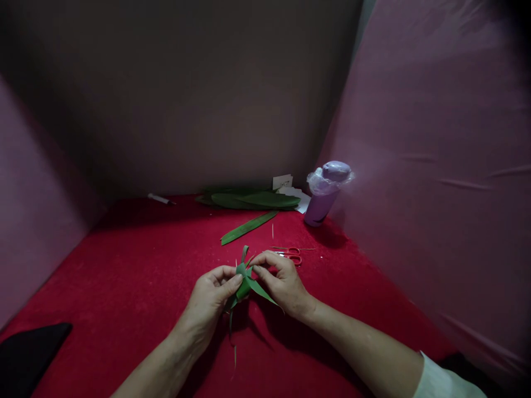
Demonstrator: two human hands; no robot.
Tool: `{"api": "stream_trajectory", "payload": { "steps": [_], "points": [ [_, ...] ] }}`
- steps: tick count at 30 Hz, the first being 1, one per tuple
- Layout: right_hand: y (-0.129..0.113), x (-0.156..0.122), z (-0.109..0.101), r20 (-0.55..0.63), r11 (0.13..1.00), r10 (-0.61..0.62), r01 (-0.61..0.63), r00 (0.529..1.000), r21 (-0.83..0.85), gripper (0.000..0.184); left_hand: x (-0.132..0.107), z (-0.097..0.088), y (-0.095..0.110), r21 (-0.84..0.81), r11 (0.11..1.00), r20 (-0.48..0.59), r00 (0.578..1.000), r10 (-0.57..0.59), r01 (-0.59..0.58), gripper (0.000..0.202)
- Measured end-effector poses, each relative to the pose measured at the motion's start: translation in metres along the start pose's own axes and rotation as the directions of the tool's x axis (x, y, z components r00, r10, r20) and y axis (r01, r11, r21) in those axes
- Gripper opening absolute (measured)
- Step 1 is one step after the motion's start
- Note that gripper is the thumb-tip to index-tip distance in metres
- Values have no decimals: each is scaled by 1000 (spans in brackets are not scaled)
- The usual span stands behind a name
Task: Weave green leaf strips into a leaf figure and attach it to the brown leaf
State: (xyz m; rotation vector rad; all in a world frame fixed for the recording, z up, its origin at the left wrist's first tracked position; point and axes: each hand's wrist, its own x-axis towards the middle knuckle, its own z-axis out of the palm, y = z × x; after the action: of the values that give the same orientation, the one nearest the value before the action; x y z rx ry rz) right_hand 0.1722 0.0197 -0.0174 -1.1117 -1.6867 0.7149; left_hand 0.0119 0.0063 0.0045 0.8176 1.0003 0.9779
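A folded green leaf piece (245,282) with several pointed strips sticking out is held between both hands over the red table (124,265). My left hand (209,301) pinches its left side with thumb and fingers closed. From the right, my right hand (282,279) pinches the top of the leaf piece. A thin strip hangs down from the leaf toward me.
Red-handled scissors (290,254) lie just behind my right hand. A single long leaf (248,227) and a stack of leaves (253,199) lie farther back. A purple cup (326,192) with a plastic cover stands at the back right, a pen (160,199) at the back left, a black object (29,354) at the near left.
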Motion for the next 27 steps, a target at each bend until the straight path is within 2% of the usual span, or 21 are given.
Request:
{"api": "stream_trajectory", "payload": {
  "steps": [4,8,11,13,15,17,20,27],
  "points": [
    [1,0,0,-17,999,-43,43,999,-1,13,1,-1,-1,2,1000,9,1000,0,0,21],
    [-2,1,-3,-96,996,-84,86,992,22,12,2,-4,-4,4,1000,-13,1000,10,-10,21],
    [-2,3,-3,-121,997,-6,15,993,76,15,3,-6,-5,11,1000,-22,1000,22,-22,20],
    [-1,4,-3,-74,984,100,-87,992,158,27,4,-6,-5,14,1000,-31,999,27,-27,20],
    [1,5,-2,34,943,197,-199,980,269,38,4,-6,-4,9,1000,-40,999,29,-29,20],
    [2,6,-1,151,889,244,-283,958,360,45,3,-5,-4,12,999,-41,999,35,-35,21],
    [0,6,0,267,827,263,-359,927,432,43,3,-5,-4,37,998,-33,998,58,-57,21],
    [0,2,3,341,711,319,-461,884,530,37,1,-3,-4,127,987,-60,992,108,-100,19]
  ]
}}
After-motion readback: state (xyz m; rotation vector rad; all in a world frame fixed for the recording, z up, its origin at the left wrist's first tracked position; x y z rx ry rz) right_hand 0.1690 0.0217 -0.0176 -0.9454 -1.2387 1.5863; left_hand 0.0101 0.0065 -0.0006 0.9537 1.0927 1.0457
